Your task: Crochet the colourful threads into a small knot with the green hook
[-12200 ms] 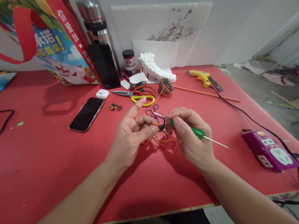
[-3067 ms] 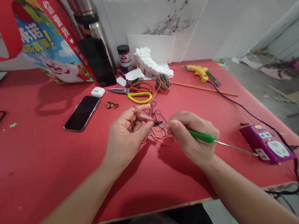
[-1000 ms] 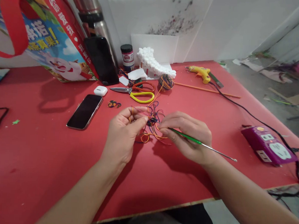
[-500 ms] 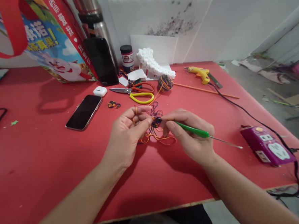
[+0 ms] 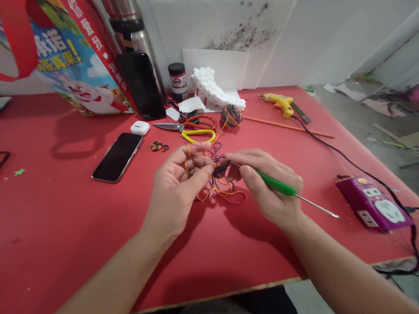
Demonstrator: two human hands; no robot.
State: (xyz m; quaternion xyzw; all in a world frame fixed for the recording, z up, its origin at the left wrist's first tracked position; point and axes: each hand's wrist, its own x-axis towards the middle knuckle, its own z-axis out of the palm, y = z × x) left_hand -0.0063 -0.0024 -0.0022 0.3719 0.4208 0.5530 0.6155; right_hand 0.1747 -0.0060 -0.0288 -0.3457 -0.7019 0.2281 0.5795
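My left hand (image 5: 179,179) pinches a small dark multicoloured crochet piece (image 5: 221,170) between thumb and fingers, and orange yarn wraps its raised fingers. My right hand (image 5: 268,182) is closed around a crochet hook (image 5: 277,184) with a green handle. The hook's thin metal front end reaches to the top of the crochet piece; its other metal end points right, over the table. Loops of loose multicoloured yarn (image 5: 232,195) hang and lie just beneath the piece. A strand runs back to a yarn ball (image 5: 231,116). Whether the hook tip sits inside a stitch is too small to tell.
Behind my hands lie scissors (image 5: 193,130) and a small crocheted piece (image 5: 159,147). A phone (image 5: 117,157) and a white earbud case (image 5: 140,127) are on the left. At right are a yellow glue gun (image 5: 278,104) and a purple power box (image 5: 375,203) with black cables.
The right hand has shifted slightly and tilted the hook, so its thin front end now shows at the crochet piece. My left hand keeps its pinch, nearly still.
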